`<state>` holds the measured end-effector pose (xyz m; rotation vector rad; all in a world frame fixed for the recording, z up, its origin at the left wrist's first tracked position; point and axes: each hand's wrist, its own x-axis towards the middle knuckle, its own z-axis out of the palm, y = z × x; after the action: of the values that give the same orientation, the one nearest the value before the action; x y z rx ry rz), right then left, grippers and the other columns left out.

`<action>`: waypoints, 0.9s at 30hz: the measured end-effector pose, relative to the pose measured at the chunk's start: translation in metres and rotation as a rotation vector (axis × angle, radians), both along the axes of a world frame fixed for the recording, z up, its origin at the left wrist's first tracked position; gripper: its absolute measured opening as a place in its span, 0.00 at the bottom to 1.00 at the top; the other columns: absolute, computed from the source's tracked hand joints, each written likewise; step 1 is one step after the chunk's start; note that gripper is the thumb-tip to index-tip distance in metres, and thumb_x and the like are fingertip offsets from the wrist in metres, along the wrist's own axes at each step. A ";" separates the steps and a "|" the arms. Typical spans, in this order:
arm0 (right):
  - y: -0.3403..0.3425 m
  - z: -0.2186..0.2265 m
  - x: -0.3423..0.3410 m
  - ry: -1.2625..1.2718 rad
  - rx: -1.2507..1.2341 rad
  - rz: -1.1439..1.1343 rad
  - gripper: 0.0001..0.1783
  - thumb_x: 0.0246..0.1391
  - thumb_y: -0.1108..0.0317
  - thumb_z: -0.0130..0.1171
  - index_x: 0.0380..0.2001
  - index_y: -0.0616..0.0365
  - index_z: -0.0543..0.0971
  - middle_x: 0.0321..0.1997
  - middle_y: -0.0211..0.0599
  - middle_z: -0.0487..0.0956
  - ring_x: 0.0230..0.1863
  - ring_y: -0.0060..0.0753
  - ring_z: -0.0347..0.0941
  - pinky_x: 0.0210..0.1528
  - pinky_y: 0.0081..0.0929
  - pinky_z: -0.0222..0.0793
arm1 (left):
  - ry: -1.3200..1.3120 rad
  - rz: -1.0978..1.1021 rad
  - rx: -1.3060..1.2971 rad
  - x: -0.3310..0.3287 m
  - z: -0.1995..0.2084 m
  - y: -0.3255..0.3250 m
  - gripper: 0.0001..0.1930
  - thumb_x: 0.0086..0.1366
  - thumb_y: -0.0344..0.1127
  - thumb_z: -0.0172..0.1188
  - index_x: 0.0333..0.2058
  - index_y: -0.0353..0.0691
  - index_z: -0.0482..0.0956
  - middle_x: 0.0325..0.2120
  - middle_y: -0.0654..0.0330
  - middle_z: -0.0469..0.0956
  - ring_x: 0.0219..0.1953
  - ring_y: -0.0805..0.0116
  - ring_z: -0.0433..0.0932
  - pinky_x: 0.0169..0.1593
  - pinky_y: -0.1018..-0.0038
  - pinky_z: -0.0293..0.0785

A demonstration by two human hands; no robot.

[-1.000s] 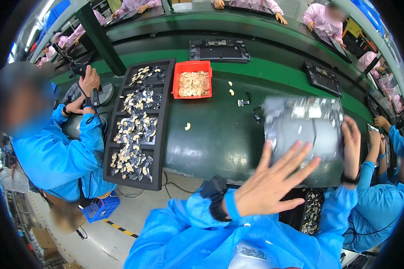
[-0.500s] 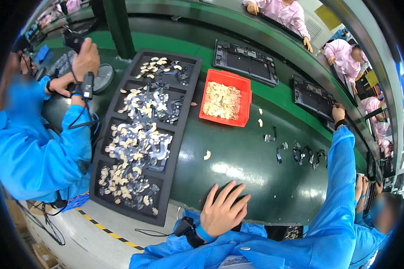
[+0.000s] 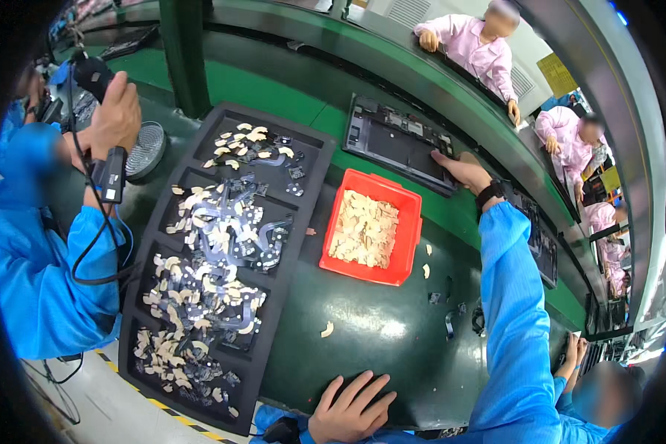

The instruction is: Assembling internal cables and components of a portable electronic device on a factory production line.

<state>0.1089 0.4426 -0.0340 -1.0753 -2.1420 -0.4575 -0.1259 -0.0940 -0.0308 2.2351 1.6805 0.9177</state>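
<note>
The green surface (image 3: 377,333) runs across in front of me; on its left lies the long black tray (image 3: 222,259), its compartments heaped with pale and dark small parts, so plenty looks unsorted; right of it sits the red bin (image 3: 370,229), partly filled with pale pieces; far right, the dark flat panel (image 3: 399,140) lies on the belt, and my right hand (image 3: 462,169) rests flat on its near corner, not yet lifting it; my left hand (image 3: 351,411) lies spread and empty on the near edge.
</note>
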 end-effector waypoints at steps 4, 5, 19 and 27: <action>-0.047 0.067 -0.060 0.225 -1.146 -0.438 0.35 0.55 0.42 0.68 0.43 0.71 0.80 0.41 0.45 0.84 0.36 0.41 0.82 0.41 0.40 0.80 | -0.142 0.036 -0.103 -0.002 0.012 -0.016 0.11 0.60 0.46 0.63 0.41 0.61 0.87 0.56 0.74 0.80 0.59 0.73 0.76 0.64 0.61 0.66; -0.053 0.072 -0.065 0.627 -1.246 -0.236 0.29 0.58 0.49 0.67 0.42 0.70 0.81 0.40 0.43 0.84 0.35 0.38 0.82 0.39 0.37 0.80 | -0.132 0.031 -0.096 -0.004 0.011 -0.015 0.11 0.60 0.46 0.63 0.41 0.61 0.87 0.56 0.74 0.80 0.59 0.73 0.76 0.64 0.61 0.66; -0.288 0.198 0.090 0.954 -0.877 -0.048 0.31 0.65 0.61 0.61 0.67 0.63 0.68 0.59 0.39 0.78 0.56 0.31 0.75 0.57 0.26 0.71 | -0.201 0.019 0.078 -0.008 0.013 -0.012 0.09 0.58 0.41 0.67 0.38 0.55 0.87 0.52 0.67 0.81 0.59 0.63 0.75 0.64 0.53 0.65; -0.575 0.101 0.190 1.064 -0.646 -0.346 0.36 0.67 0.59 0.59 0.72 0.63 0.61 0.71 0.41 0.66 0.68 0.33 0.64 0.72 0.29 0.55 | -0.083 -0.124 0.028 -0.010 0.002 -0.024 0.19 0.62 0.46 0.64 0.50 0.49 0.83 0.58 0.58 0.78 0.66 0.56 0.69 0.67 0.46 0.58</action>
<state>0.2984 -0.1320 0.0671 -1.5618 -1.1319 0.6144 -0.1359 -0.1179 -0.0288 2.2572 1.4850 0.9951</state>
